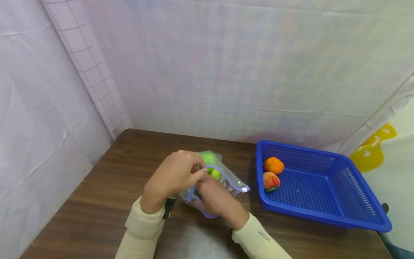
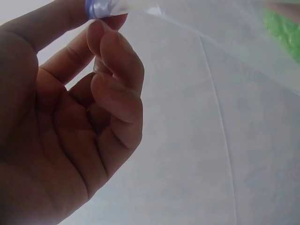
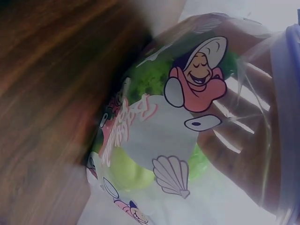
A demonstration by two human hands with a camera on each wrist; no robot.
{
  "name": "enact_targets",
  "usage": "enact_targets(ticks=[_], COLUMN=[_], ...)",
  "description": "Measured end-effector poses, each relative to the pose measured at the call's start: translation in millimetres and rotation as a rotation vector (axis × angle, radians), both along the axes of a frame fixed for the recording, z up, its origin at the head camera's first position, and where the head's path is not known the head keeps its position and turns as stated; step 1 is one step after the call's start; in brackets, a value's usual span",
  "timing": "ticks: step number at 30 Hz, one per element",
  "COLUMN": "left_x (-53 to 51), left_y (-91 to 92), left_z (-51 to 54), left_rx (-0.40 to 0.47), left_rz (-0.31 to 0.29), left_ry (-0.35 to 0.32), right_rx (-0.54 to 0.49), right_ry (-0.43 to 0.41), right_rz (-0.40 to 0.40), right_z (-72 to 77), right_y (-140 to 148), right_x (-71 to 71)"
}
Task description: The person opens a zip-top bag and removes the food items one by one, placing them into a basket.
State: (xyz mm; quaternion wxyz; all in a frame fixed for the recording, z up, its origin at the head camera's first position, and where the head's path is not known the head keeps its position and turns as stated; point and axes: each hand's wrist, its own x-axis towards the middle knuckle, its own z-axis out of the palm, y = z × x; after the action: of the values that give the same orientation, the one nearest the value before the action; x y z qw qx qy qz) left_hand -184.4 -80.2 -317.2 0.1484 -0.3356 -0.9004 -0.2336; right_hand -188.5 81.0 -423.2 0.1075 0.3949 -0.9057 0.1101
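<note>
Only right-wrist view shows cartoon (image 3: 201, 79) on bag (image 3: 164, 122); head, basket (image 1: 307, 190).

The head view looks forward-down across the dark-brown wooden bench (image 1: 113, 180). Close up, left wrist faces the left hand (image 2: 63, 119), right wrist the clear, purple-edged plastic bag (image 3: 159, 133) all three share.

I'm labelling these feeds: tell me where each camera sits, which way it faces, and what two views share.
Head: worn on the head, facing forward and down at the bag, basket and table; left hand, right hand and sleeves show.
Left wrist: on that wrist, facing the bag's edge and cloth beyond; left palm and fingers show.
Right wrist: on that wrist, facing table and bag; right hand shows inside.
Head and right wrist share bag and table.
</note>
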Motion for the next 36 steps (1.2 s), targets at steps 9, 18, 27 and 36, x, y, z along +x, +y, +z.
enact_targets(ticks=[9,18,27,36], left_x=[0.0,-1.1,-1.2,-1.2], left_y=[-0.4,-0.7,-2.5,-4.2], left_z=[-0.5,-0.6,0.5,1.5], left_rx=[-0.009,-0.010,0.009,0.024], left_rz=[0.000,0.005,-0.005,-0.016], left_ry=[-0.012,-0.016,-0.041,-0.045], right_rx=[0.074,0.074,0.054,-0.009], right_ry=[0.115,0.146,0.018,-0.061], right_rz=[-0.033,0.001,0.006,0.024], right_z=[-6.1,-7.1,-0.2,10.8], right_y=[-6.5,-3.7,-0.2,7.6], right_x=[0.7,-0.4,0.7,2.3])
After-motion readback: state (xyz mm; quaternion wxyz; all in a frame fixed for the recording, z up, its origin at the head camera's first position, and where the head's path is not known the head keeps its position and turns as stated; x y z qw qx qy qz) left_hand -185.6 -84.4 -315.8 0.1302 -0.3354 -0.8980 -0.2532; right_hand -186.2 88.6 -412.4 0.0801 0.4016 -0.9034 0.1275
